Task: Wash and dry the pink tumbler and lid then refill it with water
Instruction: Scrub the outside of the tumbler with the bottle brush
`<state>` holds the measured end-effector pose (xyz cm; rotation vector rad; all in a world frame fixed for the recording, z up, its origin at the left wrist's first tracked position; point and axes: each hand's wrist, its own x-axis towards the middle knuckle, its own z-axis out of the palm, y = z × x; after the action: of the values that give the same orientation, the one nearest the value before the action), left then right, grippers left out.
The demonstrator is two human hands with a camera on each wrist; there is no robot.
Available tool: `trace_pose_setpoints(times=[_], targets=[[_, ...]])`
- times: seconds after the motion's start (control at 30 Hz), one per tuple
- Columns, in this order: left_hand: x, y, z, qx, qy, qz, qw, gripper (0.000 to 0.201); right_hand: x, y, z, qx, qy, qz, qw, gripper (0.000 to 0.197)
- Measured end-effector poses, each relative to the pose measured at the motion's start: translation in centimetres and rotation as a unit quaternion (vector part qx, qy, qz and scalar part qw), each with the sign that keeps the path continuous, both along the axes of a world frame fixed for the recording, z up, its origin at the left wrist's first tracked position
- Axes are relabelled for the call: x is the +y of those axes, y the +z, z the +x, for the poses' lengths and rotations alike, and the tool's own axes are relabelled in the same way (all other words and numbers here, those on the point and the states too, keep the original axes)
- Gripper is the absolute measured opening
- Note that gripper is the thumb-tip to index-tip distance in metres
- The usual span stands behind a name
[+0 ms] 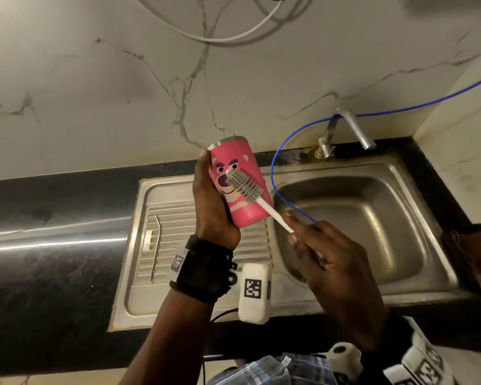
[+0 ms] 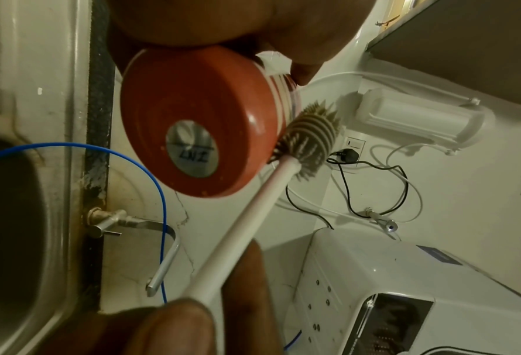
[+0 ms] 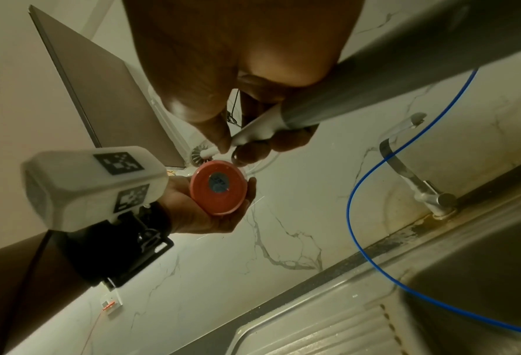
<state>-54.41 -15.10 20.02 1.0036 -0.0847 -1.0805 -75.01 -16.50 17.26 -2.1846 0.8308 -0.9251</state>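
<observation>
My left hand [image 1: 210, 201] grips the pink tumbler [image 1: 238, 182] above the drainboard, mouth tilted away, its cartoon bear face toward me. The round base with a silver sticker shows in the left wrist view [image 2: 192, 125] and the right wrist view [image 3: 218, 188]. My right hand [image 1: 325, 251] pinches the white handle of a bottle brush [image 1: 264, 202]. Its grey bristle head [image 1: 243, 186] lies against the tumbler's outer side [image 2: 309, 137]. No lid is in view.
A steel sink [image 1: 353, 218] with a ribbed drainboard [image 1: 167, 234] sits in a black counter. A bent metal straw [image 1: 156, 245] lies on the drainboard. A tap [image 1: 350, 129] and a thin blue hose [image 1: 283, 151] stand behind the basin. A brown object [image 1: 475, 254] sits at the right edge.
</observation>
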Motion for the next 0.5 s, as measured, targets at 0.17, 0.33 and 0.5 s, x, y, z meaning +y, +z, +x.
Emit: trace_pose_setpoints(times=[0.17,0.33,0.5], targets=[[0.1,-0.2,0.5,-0.013,0.024,0.000,1.000,0.068,1.0,-0.3,-1.2,0.004,0.025,-0.019,1.000,0.041],[0.3,-0.3,0.3,-0.027,0.048,-0.011,0.998,0.064,1.7,-0.5,-2.2,0.018,0.020,-0.039,0.999,0.041],[0.2,-1.1,-1.2,-0.029,0.012,-0.010,0.999,0.079,0.9,0.7,0.1,0.004,0.015,-0.026,1.000,0.043]])
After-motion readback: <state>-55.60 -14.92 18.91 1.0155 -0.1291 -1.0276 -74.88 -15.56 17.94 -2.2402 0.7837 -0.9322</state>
